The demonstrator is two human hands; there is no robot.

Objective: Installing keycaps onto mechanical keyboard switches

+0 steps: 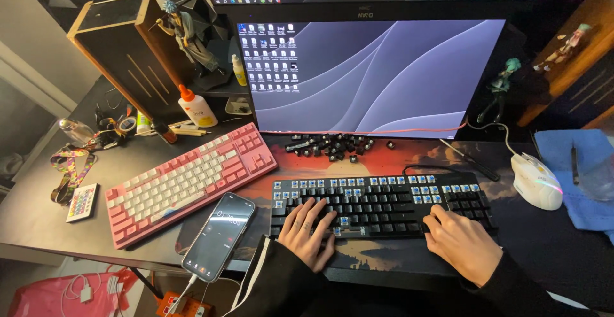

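Observation:
A black keyboard (384,202) lies on the desk mat in front of me, with many keycaps off and blue switches showing along its top row and right side. My left hand (310,231) rests flat on its lower left keys, fingers spread. My right hand (459,239) is curled at the keyboard's lower right, fingertips pressed on the keys; whether it pinches something is hidden. A pile of loose black keycaps (332,146) lies just behind the keyboard, under the monitor (368,74).
A pink and white keyboard (188,179) lies angled at the left. A phone (219,236) on a cable sits near the desk's front edge. A white mouse (536,180) sits right, on the mat beside a blue cloth (579,176). Glue bottle (196,107), small remote (82,202), figurines stand behind.

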